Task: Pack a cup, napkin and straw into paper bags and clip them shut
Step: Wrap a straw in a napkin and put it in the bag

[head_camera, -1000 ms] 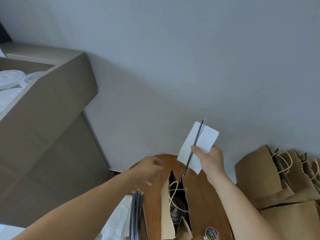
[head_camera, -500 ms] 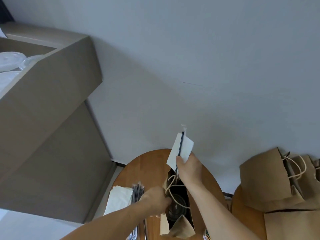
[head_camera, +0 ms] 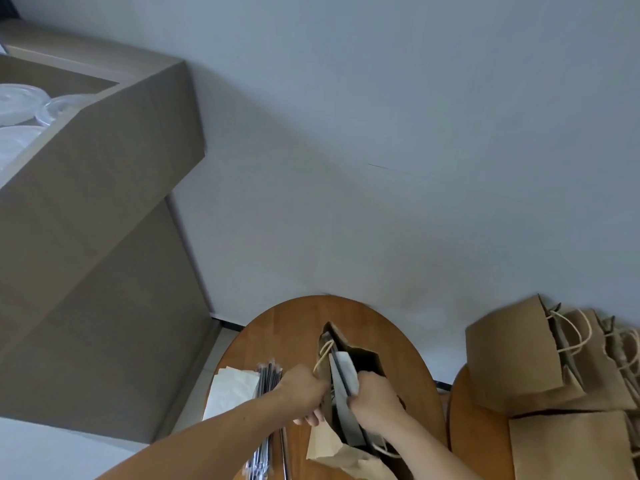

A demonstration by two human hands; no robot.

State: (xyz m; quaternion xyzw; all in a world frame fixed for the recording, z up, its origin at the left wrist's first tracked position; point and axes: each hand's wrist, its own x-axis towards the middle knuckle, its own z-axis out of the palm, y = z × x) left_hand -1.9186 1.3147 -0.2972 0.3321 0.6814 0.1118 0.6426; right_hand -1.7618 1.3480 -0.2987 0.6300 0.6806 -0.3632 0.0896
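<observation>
**Q:** Fig. legend, item 1. L hand (head_camera: 304,389), grip state?

**A:** Your L hand has its fingers curled over the left rim of the paper bag (head_camera: 369,358), right by the cord handle (head_camera: 323,355). The bag mouth stands open.

**Q:** Item 2, R hand (head_camera: 372,398)?

**A:** Your R hand pinches a white napkin (head_camera: 349,372) and a thin black straw (head_camera: 340,373) together, w/ the straw lying along the napkin's left side. Both sit in the bag mouth. How deep they reach cannot be told, as the bag interior is too dark.

**Q:** Item 3, bag position?

**A:** It stands on the round wooden table (head_camera: 294,327), approx. centre, between your two hands.

**Q:** Item 4, surroundings?

**A:** Left of the bag are a napkin stack (head_camera: 232,386) and a straw bundle (head_camera: 268,375), side by side and touching. At right, a second table (head_camera: 474,431) carries more brown bags (head_camera: 512,358) w/ cord handles. At far left, a cardboard box (head_camera: 104,174) holds clear plastic items (head_camera: 20,109), exact type not legible.
</observation>
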